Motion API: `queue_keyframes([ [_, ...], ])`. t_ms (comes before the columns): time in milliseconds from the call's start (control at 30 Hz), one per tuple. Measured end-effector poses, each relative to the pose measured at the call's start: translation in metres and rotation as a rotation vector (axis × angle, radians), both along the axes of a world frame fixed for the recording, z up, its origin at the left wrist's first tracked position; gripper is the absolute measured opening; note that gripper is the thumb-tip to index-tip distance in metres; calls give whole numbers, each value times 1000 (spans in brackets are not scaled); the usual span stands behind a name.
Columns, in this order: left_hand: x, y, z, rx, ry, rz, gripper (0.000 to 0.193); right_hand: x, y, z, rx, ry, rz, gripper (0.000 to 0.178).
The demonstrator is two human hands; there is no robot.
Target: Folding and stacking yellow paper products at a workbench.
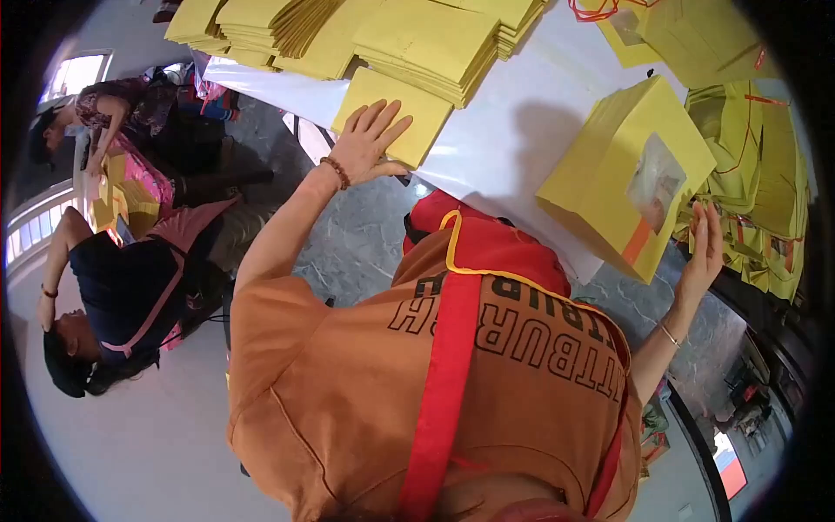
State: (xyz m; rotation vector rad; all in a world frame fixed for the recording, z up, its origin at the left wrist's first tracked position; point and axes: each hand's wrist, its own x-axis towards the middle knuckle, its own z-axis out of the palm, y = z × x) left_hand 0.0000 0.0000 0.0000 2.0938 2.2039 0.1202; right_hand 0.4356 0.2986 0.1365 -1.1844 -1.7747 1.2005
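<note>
My left hand (370,143) lies with its fingers spread on a flat yellow paper piece (409,109) at the table's near edge; its thumb points right along that edge. My right hand (698,248) is open, fingers stretched out, beside the lower right edge of a thick stack of yellow paper bags (600,165). I cannot tell whether the fingertips touch the stack. The top bag has a clear window (654,183) and an orange strip (637,241).
More stacked yellow paper pieces (426,39) line the far side of the white table (496,130). Bundles of yellow bags (765,174) tied with red string are at the right. Two people (130,278) are at the left, one handling yellow pieces.
</note>
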Motion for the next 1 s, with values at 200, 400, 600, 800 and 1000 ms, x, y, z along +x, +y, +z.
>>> queue_keyframes([
  [200,9,2,-14,108,53,89,62,0,-4,-5,147,-129,7,38],
  [400,-3,32,16,193,-14,81,47,-2,-8,-12,74,-94,-11,38],
  [600,8,46,-13,383,-54,292,62,4,-5,2,56,-256,90,37],
  [800,1,43,-23,327,-6,248,71,-3,13,-1,232,-265,121,36],
  [1000,12,51,16,87,133,202,61,-27,5,-16,628,-649,412,53],
])
